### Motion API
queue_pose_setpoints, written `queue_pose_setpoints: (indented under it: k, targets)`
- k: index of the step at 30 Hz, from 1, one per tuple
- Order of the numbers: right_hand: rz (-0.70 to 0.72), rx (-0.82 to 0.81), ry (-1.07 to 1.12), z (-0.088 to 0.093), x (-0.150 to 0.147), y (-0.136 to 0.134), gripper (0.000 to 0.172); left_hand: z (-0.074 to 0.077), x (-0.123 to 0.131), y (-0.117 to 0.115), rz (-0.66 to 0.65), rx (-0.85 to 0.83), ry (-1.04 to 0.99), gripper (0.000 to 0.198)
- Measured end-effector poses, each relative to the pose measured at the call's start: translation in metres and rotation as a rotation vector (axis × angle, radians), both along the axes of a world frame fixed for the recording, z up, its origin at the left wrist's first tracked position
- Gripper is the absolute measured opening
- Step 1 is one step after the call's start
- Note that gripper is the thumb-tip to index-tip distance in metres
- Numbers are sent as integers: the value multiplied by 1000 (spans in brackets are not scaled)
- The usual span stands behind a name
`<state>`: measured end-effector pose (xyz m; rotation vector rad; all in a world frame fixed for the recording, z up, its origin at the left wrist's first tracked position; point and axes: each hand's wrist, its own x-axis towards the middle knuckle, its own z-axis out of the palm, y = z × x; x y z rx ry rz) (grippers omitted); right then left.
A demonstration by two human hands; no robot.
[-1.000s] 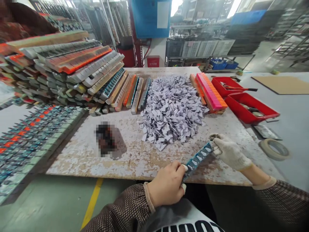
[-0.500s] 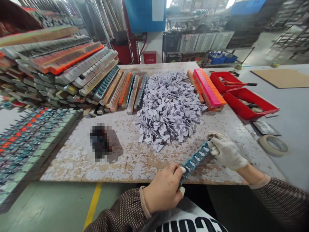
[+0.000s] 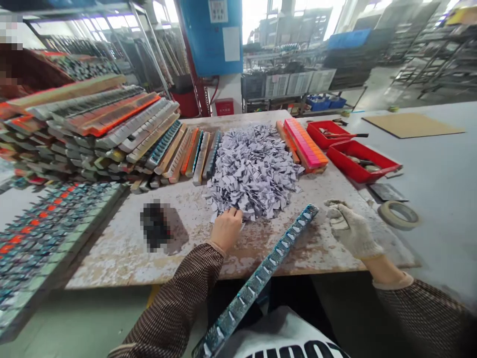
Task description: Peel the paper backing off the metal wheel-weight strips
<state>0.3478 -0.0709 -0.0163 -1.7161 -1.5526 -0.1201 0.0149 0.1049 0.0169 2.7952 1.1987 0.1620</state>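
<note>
A long teal strip [image 3: 257, 282] with a row of small pale pieces along it lies slanted over the table's front edge, its lower end by my body. My left hand [image 3: 226, 229] is at the front edge of a heap of small white paper pieces [image 3: 257, 169]; its fingertips bend down into the pieces, and what they pinch is hidden. My right hand [image 3: 350, 229], in a white glove, hovers just right of the strip's far end, fingers curled together and apart from the strip. Whether anything is inside them cannot be made out.
Stacked slotted bars [image 3: 93, 124] rise at the left, above a rack of teal strips [image 3: 48, 238]. Pink and orange blocks [image 3: 303, 144], red trays [image 3: 361, 161] and a tape roll [image 3: 398, 215] are at the right. A blurred dark object [image 3: 154, 226] stands left of centre.
My left hand has let go of the strip and moved up to the paper heap. My right hand has come off the strip's far end. The view has tilted up and shifted right.
</note>
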Motion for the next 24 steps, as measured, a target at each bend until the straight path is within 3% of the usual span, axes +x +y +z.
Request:
queue_pose_setpoints:
  k: [5,7,8,11,13,18,20,22,24]
  targets:
    - [-5,2,303,12,-47,-33,26,14,-12,-20,-75,6,-129,29]
    - [45,-35,473,16,-80,-38,33,25,-10,-39,-235,-20,-350,30]
    - [137,-99,754,18,-96,-38,31,31,-7,-50,-343,-41,-497,30]
    - [230,-166,935,21,-134,-33,34,45,6,-78,-624,-64,-749,21]
    - [211,-163,1020,22,-145,-27,42,48,12,-89,-705,-59,-782,18]
    - [92,-123,1282,32,-144,-11,49,33,11,-88,-594,-155,-699,21]
    - [139,-107,1232,39,-143,-7,38,29,8,-87,-476,-301,-693,24]
    - [135,-54,1113,43,-145,-7,31,29,7,-88,-353,-514,-709,41]
    - [106,-5,966,41,-146,-11,25,32,7,-91,-281,-718,-701,39]
